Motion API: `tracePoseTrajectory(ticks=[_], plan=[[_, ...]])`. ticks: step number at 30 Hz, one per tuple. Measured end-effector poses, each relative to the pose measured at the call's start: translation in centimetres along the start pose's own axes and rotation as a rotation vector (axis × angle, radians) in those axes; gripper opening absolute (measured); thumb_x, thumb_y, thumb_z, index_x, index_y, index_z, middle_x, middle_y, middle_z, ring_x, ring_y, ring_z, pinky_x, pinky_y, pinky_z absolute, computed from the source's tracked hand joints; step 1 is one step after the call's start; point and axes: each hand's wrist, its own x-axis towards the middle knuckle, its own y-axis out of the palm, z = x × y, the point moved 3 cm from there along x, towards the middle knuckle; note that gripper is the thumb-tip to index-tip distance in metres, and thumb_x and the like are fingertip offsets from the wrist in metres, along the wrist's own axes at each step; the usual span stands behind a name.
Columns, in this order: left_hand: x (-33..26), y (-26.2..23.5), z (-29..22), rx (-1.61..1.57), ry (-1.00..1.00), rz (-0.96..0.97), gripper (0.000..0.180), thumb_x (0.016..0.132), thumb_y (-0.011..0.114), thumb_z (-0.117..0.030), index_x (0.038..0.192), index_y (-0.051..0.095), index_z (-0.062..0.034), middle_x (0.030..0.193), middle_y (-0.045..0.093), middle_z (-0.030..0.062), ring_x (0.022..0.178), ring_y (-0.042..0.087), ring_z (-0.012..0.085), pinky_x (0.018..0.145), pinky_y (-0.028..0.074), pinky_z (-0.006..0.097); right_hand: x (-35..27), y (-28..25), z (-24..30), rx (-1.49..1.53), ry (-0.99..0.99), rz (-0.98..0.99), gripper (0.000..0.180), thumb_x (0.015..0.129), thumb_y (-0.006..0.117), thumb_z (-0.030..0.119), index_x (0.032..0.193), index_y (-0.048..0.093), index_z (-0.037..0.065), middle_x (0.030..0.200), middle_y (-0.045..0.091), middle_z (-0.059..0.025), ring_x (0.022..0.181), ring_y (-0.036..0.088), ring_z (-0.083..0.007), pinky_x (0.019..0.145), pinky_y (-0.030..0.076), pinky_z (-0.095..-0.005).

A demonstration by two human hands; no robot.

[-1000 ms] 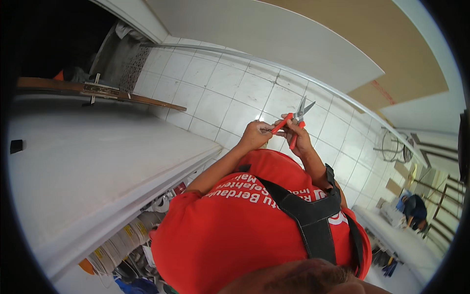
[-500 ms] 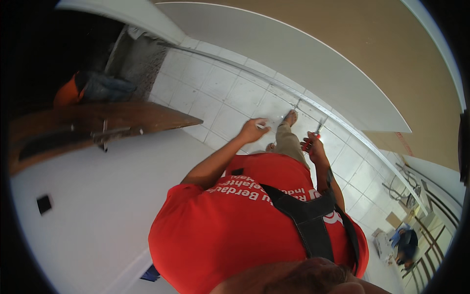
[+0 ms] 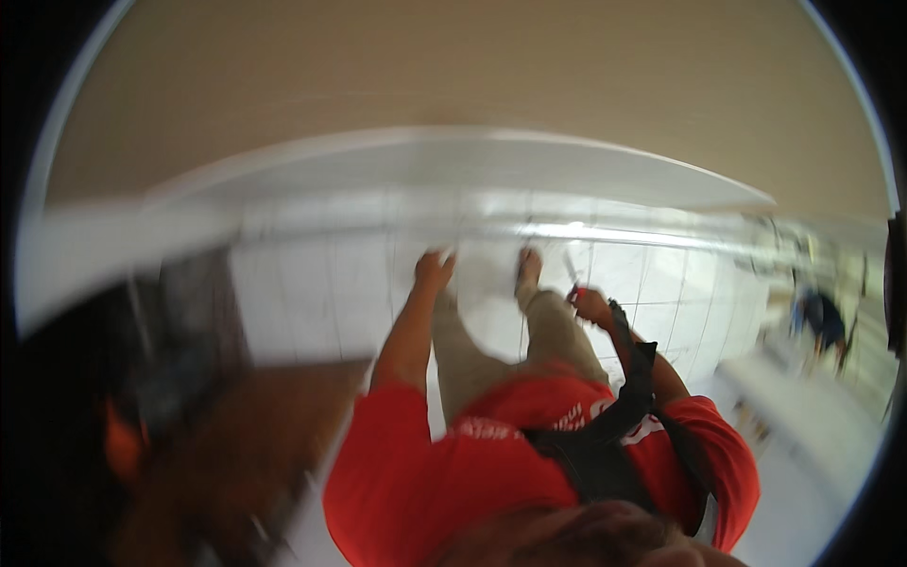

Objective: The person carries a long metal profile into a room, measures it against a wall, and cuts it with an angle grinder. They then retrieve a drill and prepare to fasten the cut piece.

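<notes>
My left hand (image 3: 434, 271) hangs over the tiled floor in front of my left leg. Its fingers are closed, and a small white piece shows at the fingertips, too blurred to name. In front of my other leg, my right hand (image 3: 592, 307) is wrapped round the red handle of a hand tool (image 3: 573, 276). The tool's slim grey metal end points away from me, and its exact kind does not show. Both hands are apart from the pale panel (image 3: 453, 168) ahead.
A long pale metal strip (image 3: 605, 235) runs along the floor below the panel. A brown wooden door (image 3: 246, 444) stands at the lower left, beside a dark opening with something orange (image 3: 123, 439). At far right, another person (image 3: 822, 317) bends near a long white surface (image 3: 794, 383).
My view has swung left, so the panel now lies straight across the top. The door has slid lower in the picture. My right hand still grips the red-handled tool.
</notes>
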Motion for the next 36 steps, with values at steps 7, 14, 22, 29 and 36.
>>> tracePoseTrajectory(ticks=[7,14,22,29,36], plan=[[7.5,9.3,9.5,0.113,0.046,0.207,0.065,0.084,0.063,-0.049,0.127,0.057,0.0008,0.126,0.056,0.0276,0.119,0.052,0.0419,0.103,0.041,0.045,-3.1,5.2,-10.6,-0.174,0.191,-0.192,0.043,0.075,0.068,0.045,0.095,0.065,0.006,0.095,0.067,-0.0225,0.088,0.065,-0.0382,0.078,0.05,-0.0458],[12.4,14.9,12.0,0.397,0.156,0.264,0.082,0.083,0.054,-0.067,0.14,0.046,-0.0094,0.142,0.044,0.025,0.131,0.042,0.0422,0.102,0.036,0.061,-0.2,7.5,-13.7,-0.244,0.388,-0.225,0.051,0.075,0.068,0.045,0.106,0.063,0.005,0.103,0.067,-0.0212,0.1,0.062,-0.0386,0.087,0.049,-0.0451],[12.6,13.1,10.8,0.254,0.108,0.626,0.095,0.079,0.045,-0.079,0.126,0.058,0.0019,0.13,0.056,0.023,0.124,0.052,0.0358,0.107,0.035,0.045,-3.1,9.6,-13.7,-0.274,0.514,-0.181,0.049,0.073,0.07,0.036,0.109,0.062,0.004,0.102,0.067,-0.02,0.098,0.063,-0.0381,0.084,0.05,-0.0455],[5.1,2.2,5.7,0.276,0.158,0.413,0.081,0.083,0.046,-0.075,0.113,0.064,-0.0019,0.112,0.066,0.0215,0.108,0.061,0.0358,0.096,0.044,0.046,-4.0,11.5,-11.8,-0.235,0.343,0.006,0.045,0.073,0.072,0.037,0.104,0.066,0.005,0.097,0.067,-0.0196,0.087,0.065,-0.0367,0.08,0.051,-0.0426],[-4.5,-8.9,-3.2,0.281,0.23,0.463,0.075,0.074,0.062,-0.072,0.101,0.066,-0.0016,0.101,0.068,0.0188,0.102,0.064,0.0332,0.089,0.049,0.043,-9.4,11.7,4.7,0.043,0.295,0.141,0.032,0.086,0.06,0.028,0.1,0.067,0.0,0.079,0.064,-0.0133,0.069,0.064,-0.0218,0.062,0.051,-0.0362]])
